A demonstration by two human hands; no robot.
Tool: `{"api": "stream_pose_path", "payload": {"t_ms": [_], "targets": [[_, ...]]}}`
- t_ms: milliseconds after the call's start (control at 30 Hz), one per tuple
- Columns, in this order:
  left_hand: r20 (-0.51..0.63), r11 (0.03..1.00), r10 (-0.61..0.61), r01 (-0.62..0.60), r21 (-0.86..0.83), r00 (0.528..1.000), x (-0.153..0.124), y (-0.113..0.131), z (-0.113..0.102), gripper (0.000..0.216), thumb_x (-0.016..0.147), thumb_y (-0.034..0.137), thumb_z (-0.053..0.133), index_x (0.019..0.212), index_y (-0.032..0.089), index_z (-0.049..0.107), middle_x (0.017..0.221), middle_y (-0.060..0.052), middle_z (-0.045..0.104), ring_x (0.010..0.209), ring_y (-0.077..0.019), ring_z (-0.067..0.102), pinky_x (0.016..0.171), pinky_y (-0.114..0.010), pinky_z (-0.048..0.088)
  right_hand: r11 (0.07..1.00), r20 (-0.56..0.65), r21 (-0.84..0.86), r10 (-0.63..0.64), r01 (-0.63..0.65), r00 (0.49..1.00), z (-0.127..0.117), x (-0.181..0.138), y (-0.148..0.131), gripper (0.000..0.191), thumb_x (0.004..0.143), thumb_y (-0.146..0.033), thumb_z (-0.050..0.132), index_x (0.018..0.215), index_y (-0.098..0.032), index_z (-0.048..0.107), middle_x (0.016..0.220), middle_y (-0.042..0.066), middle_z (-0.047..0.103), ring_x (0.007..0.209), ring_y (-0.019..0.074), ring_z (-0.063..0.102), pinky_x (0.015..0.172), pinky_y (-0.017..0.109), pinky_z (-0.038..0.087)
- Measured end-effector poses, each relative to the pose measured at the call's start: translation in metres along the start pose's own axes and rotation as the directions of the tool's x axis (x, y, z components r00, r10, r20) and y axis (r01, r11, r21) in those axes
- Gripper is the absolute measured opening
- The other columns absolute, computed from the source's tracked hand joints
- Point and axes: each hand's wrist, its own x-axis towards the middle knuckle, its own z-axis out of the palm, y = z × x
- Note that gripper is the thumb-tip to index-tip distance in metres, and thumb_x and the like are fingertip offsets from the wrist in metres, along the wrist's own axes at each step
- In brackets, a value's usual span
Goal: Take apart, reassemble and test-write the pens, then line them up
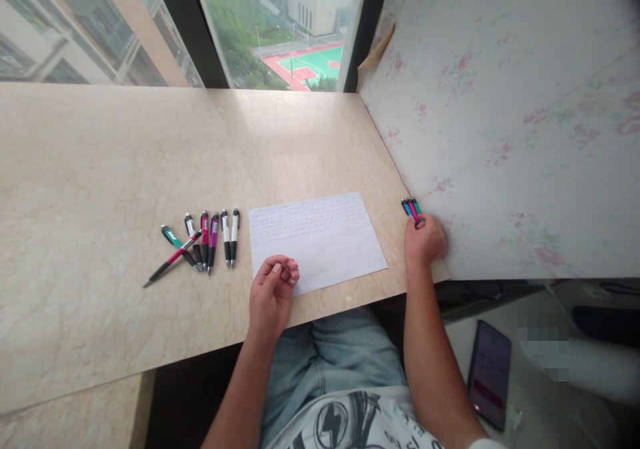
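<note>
A white sheet of paper (317,239) with faint handwriting lies on the beige marble desk (100,169). My left hand (273,295) rests at the sheet's lower left corner, fingers curled loosely with nothing visible in them. My right hand (424,239) sits at the desk's right edge against the wall, closed around a small bundle of pens (411,207) whose coloured ends stick out above the fingers. Left of the paper, several more pens (205,242) lie on the desk in a rough row, black, white, pink and green ones, one of them crossing the others.
A floral-papered wall (500,115) bounds the desk on the right. A window (280,29) runs along the far edge. A dark phone (489,372) lies below the desk at lower right. My lap in jeans is under the near edge.
</note>
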Motion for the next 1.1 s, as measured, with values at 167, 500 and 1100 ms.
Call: {"api": "stream_pose_path", "payload": {"t_ms": [167,500,1100], "targets": [[0.011,1.0,-0.002,0.002,-0.006,1.0,0.0,0.0,-0.001,0.012,0.081,0.023,0.073,0.09,0.016,0.07,0.084,-0.005,0.067,0.072,-0.0104,0.06,0.068,-0.02,0.05,0.973,0.023,0.174,-0.16,0.154,0.987,-0.015,-0.022,-0.023,0.017,0.087,-0.028,0.056,0.088,-0.017,0.069,0.078,0.006,0.068,0.072,0.021,0.057,0.063,0.03,0.035],[-0.033,0.997,-0.005,0.007,0.077,0.999,-0.005,-0.003,0.007,0.012,0.081,0.022,0.072,0.091,0.018,0.067,0.084,-0.003,0.067,0.071,-0.009,0.06,0.07,-0.021,0.048,0.567,0.104,0.68,-0.703,0.466,0.703,-0.036,-0.12,-0.077,0.019,0.092,-0.019,0.053,0.074,-0.019,0.06,0.063,-0.001,0.056,0.057,0.0127,0.05,0.059,0.026,0.039],[0.134,-0.413,0.457,0.076,0.907,0.879,0.026,0.086,-0.027,0.025,0.088,0.03,0.056,0.108,0.017,0.063,0.099,-0.015,0.068,0.089,-0.0316,0.065,0.072,-0.038,0.048,0.576,0.137,0.726,-0.655,0.374,0.743,-0.032,-0.123,-0.075,0.02,0.094,-0.023,0.054,0.075,-0.019,0.062,0.063,-0.001,0.055,0.057,0.013,0.049,0.058,0.027,0.04]]}}
